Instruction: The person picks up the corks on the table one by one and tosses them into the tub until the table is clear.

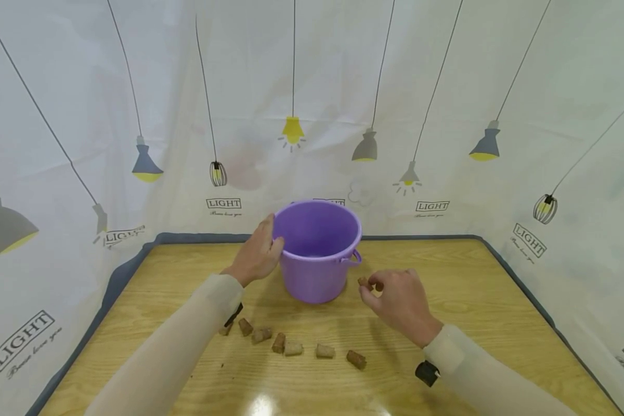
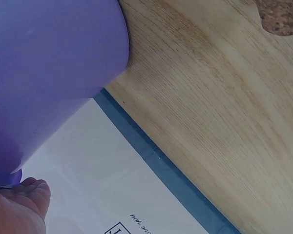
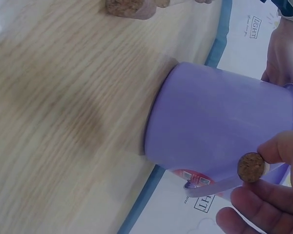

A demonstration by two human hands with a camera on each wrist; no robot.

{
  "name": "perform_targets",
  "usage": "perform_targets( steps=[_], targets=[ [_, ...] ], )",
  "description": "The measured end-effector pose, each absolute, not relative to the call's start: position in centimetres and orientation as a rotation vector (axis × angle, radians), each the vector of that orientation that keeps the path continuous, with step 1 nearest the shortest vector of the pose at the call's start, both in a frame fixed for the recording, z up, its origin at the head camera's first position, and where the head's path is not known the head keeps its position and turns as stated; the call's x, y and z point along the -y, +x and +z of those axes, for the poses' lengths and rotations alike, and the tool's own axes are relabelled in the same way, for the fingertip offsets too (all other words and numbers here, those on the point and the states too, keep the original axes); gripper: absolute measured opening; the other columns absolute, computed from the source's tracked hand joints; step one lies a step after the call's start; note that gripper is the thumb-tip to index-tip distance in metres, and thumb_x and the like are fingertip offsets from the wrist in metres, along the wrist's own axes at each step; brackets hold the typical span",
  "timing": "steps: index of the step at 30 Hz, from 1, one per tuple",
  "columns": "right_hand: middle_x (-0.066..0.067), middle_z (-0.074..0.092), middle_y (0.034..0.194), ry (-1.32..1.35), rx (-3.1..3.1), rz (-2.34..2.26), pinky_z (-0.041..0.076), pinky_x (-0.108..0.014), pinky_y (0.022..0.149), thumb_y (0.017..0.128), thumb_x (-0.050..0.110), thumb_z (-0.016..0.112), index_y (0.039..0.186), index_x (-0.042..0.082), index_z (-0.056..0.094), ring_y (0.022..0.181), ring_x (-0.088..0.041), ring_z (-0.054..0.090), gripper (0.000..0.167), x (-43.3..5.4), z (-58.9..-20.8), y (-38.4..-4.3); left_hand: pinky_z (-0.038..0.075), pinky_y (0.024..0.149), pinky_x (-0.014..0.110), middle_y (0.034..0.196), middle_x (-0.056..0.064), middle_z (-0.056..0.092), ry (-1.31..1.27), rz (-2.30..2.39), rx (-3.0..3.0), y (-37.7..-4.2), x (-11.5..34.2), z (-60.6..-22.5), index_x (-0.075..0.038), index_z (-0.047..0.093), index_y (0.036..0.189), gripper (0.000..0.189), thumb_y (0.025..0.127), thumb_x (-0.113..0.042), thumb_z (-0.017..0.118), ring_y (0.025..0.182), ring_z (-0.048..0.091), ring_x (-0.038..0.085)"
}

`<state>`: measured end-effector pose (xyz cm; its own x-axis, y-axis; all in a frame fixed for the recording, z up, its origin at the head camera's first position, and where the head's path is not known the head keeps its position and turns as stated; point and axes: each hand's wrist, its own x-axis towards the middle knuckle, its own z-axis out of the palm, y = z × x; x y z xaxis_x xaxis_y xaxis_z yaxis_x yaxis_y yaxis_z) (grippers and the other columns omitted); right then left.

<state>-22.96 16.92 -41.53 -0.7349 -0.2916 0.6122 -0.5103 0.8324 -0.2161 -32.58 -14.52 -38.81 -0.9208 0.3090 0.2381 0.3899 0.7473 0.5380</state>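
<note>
A purple bucket (image 1: 314, 280) stands upright on the wooden table, its inside facing me. My left hand (image 1: 258, 252) grips the bucket's rim on the left side, thumb toward the inside. In the left wrist view only part of that hand (image 2: 27, 207) shows, beside the bucket wall (image 2: 53, 63). To the right of the bucket, my right hand (image 1: 399, 300) pinches a cork (image 3: 251, 167) between thumb and fingers, above the table. Several more corks lie in a loose row in front of the bucket, among them a darker cork (image 1: 356, 359) and a pale cork (image 1: 325, 351).
The bucket's handle (image 1: 351, 260) hangs down at its right side. A white printed sheet (image 1: 437, 173) rises behind and beside the table (image 1: 426, 381), with a dark blue strip (image 1: 421, 237) along the table's far edge. Left-hand corks (image 1: 245, 326) lie close to my left forearm.
</note>
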Motion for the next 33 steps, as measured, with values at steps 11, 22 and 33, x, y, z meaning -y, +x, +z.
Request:
perform_targets(
  steps=[11,22,33],
  targets=[
    [0.0,0.075,0.075,0.598,2.347,0.539,0.044,-0.036,0.064,0.086,0.025,0.079,0.082,0.012,0.081,0.064,-0.014,0.066,0.014,-16.9,-40.3,-23.4,0.013,0.128,0.046,0.17,0.02,0.01,-0.555,-0.904,2.82,-32.6,14.6,-38.9,0.002,0.002,0.163,0.073,0.107,-0.037,0.028,0.156,0.013,0.033],
    [0.0,0.076,0.079,0.57,2.315,0.573,0.043,-0.037,0.065,0.086,0.025,0.08,0.086,0.011,0.082,0.068,-0.018,0.067,0.014,-16.5,-39.0,-24.0,0.012,0.128,0.046,0.17,0.019,0.008,-0.56,-0.914,2.817,-32.6,14.6,-38.9,0.002,0.002,0.163,0.073,0.107,-0.037,0.028,0.157,0.011,0.032],
    [0.0,0.076,0.078,0.543,2.324,0.564,0.047,-0.042,0.069,0.089,0.028,0.077,0.087,0.011,0.082,0.069,-0.019,0.067,0.018,-15.9,-37.8,-24.6,0.013,0.128,0.046,0.17,0.019,0.009,-0.567,-0.913,2.812,-32.6,14.6,-38.9,0.001,0.002,0.163,0.072,0.107,-0.037,0.028,0.157,0.012,0.032]
  ],
)
